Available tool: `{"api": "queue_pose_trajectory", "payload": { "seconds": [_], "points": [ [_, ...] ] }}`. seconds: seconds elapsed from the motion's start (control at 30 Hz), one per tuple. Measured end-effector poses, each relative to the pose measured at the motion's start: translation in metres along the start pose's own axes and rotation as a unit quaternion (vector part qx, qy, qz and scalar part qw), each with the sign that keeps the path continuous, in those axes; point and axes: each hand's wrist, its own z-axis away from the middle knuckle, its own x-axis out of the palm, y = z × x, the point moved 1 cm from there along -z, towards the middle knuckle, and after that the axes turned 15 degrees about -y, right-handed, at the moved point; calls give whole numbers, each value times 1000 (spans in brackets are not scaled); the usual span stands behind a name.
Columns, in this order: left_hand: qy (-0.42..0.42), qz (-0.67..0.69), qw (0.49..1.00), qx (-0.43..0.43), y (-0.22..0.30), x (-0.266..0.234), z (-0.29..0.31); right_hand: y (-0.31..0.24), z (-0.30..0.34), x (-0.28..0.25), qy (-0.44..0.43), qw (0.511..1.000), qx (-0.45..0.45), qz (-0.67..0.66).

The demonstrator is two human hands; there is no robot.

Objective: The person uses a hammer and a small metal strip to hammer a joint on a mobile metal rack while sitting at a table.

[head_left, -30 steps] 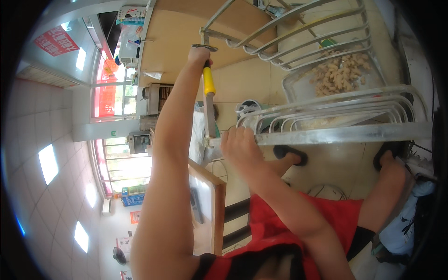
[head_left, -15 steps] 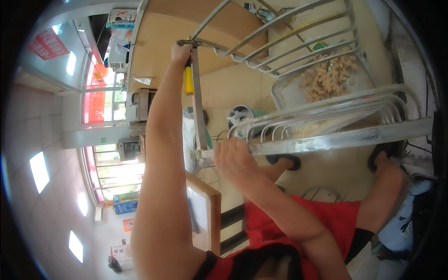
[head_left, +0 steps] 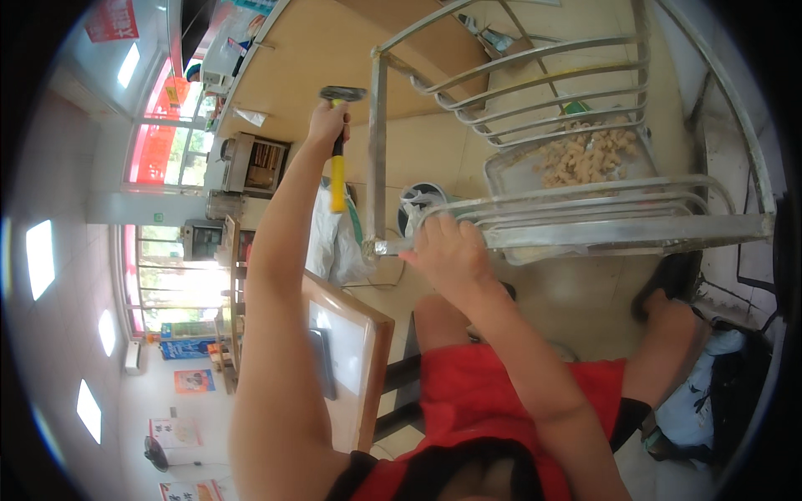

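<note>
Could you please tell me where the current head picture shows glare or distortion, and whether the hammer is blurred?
Head view: glare washes out the lower window, and ceiling lights show plain white; head view again: black corners, and straight edges bend near the rim; same view: the hammer in the left hand looks slightly soft, yet its outline is readable.

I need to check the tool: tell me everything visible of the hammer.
The hammer has a grey, metallic-looking head and a yellow-and-black handle. The left hand grips it just below the head, hiding part of the handle. In the picture the head lies crosswise on top, and the yellow end points down. It is left of the metal rack, with a narrow gap between them; surface detail is blurred.
</note>
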Motion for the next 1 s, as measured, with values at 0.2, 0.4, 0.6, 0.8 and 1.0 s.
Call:
{"api": "queue_pose_trajectory", "payload": {
  "seconds": [0.2,0.4,0.6,0.8,1.0],
  "points": [
    [-62,-31,997,35,14,-5,55,1,-4,-14,9,999,-20,-34],
    [-85,-62,993,45,8,-17,107,1,1,-18,4,998,-57,8],
    [-110,-66,991,46,11,-17,159,20,1,-21,71,993,-88,29],
    [-137,-40,989,38,3,-27,225,52,20,-52,10,989,-130,64],
    [-135,-8,989,55,3,-13,254,140,26,-96,-18,980,-183,82]
  ]
}}
